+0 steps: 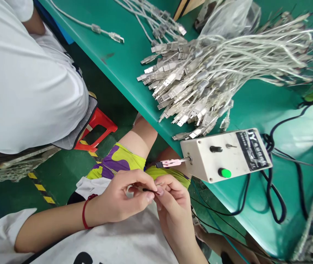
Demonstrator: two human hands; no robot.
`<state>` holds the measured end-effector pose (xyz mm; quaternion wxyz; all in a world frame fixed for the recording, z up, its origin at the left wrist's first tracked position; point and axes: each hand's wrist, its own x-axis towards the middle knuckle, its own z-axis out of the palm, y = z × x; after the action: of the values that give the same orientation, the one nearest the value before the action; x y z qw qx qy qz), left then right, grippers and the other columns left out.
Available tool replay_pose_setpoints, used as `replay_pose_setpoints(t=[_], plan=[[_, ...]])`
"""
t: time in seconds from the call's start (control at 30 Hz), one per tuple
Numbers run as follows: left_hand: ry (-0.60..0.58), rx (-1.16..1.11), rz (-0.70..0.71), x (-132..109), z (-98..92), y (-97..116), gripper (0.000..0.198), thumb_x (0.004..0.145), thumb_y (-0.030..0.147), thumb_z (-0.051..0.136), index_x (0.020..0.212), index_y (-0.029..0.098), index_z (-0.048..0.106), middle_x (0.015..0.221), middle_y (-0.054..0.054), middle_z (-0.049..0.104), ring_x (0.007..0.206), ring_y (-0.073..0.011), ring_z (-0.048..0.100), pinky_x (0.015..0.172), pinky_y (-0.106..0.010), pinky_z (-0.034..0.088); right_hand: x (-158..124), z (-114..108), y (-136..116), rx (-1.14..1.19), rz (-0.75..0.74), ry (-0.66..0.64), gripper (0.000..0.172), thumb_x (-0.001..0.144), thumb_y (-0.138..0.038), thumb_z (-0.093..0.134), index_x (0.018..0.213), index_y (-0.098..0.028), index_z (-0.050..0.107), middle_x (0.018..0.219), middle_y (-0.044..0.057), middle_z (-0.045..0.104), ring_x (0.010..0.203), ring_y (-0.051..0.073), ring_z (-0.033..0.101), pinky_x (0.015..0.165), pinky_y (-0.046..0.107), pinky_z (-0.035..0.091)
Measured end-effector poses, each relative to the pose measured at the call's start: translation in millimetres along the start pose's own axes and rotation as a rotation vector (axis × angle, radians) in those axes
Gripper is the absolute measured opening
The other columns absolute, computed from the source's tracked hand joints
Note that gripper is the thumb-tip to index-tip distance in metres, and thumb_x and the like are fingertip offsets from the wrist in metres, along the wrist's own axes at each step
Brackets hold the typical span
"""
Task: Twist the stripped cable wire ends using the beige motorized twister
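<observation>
One thin dark wire end [148,190] pinched between both hands, held low over the lap, just below the table edge and under the box's probe. Left hand [120,200] closed, thumb and forefinger clamped on the wire from the left; right hand [173,205] closed too, fingertips meeting the left's on the same piece, so the hands are together and touching. One red band [84,212] on the left wrist. Just above the hands: one off-white control box [225,156] sitting at the edge of the green table [123,62], with one pinkish probe clip [171,163] sticking out its left end, apart from the fingers. Box top shows one black knob [216,149], one small toggle [230,146], one green button [224,173], one black label [251,150]. Black cables [272,183] loop from the box's right side across the table. Behind the box: one big bundle of grey USB cables [200,77], plugs fanned toward the left, too many to count. One lone USB cable [101,31] further up the table. One clear plastic bag [228,18] at the top. Second person in a white shirt [21,80] at left, seated by one red stool [98,128].
</observation>
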<state>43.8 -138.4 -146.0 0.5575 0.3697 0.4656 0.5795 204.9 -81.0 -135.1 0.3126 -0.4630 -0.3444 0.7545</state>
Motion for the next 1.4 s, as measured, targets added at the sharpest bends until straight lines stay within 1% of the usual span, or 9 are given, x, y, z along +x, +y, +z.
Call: replay_pose_setpoints(t=[0.17,0.3,0.57,0.73,0.9,1.0,1.17,1.3,1.4], plan=[[-0.032,0.082,0.070,4,-1.9,2,0.013,0.097,0.011,0.077,0.099,0.023,0.079,0.077,0.001,0.071,0.063,-0.0120,0.058,0.062,-0.023,0.048,-1,-4,3,-0.012,0.028,0.006,0.033,0.085,-0.052,0.102,0.086,-0.023,0.086,0.066,-0.002,0.066,0.056,0.010,0.045,0.056,0.023,0.038],[-0.049,0.138,0.116,7,-2.4,4,0.015,0.092,0.008,0.076,0.095,0.022,0.077,0.080,0.000,0.076,0.066,-0.0122,0.058,0.065,-0.022,0.050,4,-3,-1,0.041,0.023,-0.003,0.035,0.090,-0.055,0.096,0.088,-0.022,0.084,0.060,-0.004,0.056,0.056,0.012,0.043,0.058,0.025,0.037],[0.097,0.122,-0.081,6,-2.2,0,0.003,0.093,0.020,0.078,0.094,0.021,0.075,0.080,-0.004,0.080,0.064,-0.0148,0.066,0.058,-0.024,0.049,12,-5,-4,0.048,-0.048,-0.040,0.032,0.097,-0.053,0.089,0.090,-0.022,0.087,0.061,-0.003,0.056,0.058,0.012,0.045,0.060,0.025,0.038],[0.118,0.097,-0.095,7,-3.5,-2,0.004,0.093,0.021,0.078,0.096,0.021,0.075,0.081,-0.004,0.081,0.065,-0.0148,0.068,0.059,-0.023,0.049,13,-6,3,0.046,-0.057,-0.057,0.030,0.096,-0.053,0.093,0.094,-0.023,0.089,0.062,-0.003,0.058,0.057,0.011,0.044,0.057,0.023,0.039],[0.189,0.111,-0.146,12,-2.8,-3,0.007,0.091,0.024,0.079,0.090,0.021,0.073,0.077,-0.002,0.071,0.064,-0.0139,0.063,0.057,-0.022,0.048,22,-4,1,0.056,-0.053,0.088,0.049,0.101,-0.068,0.081,0.085,-0.022,0.086,0.060,0.001,0.063,0.057,0.015,0.053,0.053,0.024,0.043],[0.207,0.116,-0.161,16,-2.4,-3,0.009,0.092,0.025,0.077,0.088,0.021,0.071,0.075,0.000,0.066,0.061,-0.0121,0.058,0.057,-0.022,0.046,27,-4,-1,0.116,-0.043,0.129,0.047,0.098,-0.072,0.085,0.100,-0.025,0.088,0.074,0.003,0.071,0.064,0.017,0.059,0.053,0.024,0.047],[0.216,0.056,-0.158,18,-3.7,-7,0.011,0.097,0.027,0.078,0.092,0.021,0.070,0.078,0.001,0.066,0.065,-0.0123,0.057,0.060,-0.022,0.047,31,-5,0,0.143,-0.014,0.107,0.047,0.101,-0.068,0.086,0.124,-0.027,0.089,0.068,-0.001,0.065,0.060,0.013,0.050,0.061,0.025,0.046],[0.228,0.023,-0.170,21,-3.0,-12,0.013,0.100,0.030,0.080,0.096,0.021,0.071,0.076,0.002,0.064,0.064,-0.0124,0.055,0.060,-0.023,0.045,35,-3,3,0.215,-0.028,0.100,0.037,0.102,-0.061,0.089,0.122,-0.029,0.090,0.052,-0.006,0.052,0.053,0.011,0.035,0.060,0.024,0.040],[0.232,0.007,-0.185,23,-1.0,-15,0.013,0.101,0.028,0.081,0.097,0.021,0.071,0.075,0.003,0.061,0.064,-0.0119,0.053,0.059,-0.022,0.042,37,-2,5,0.217,-0.051,0.127,0.036,0.099,-0.061,0.092,0.118,-0.029,0.091,0.047,-0.007,0.049,0.051,0.012,0.032,0.058,0.025,0.038]])
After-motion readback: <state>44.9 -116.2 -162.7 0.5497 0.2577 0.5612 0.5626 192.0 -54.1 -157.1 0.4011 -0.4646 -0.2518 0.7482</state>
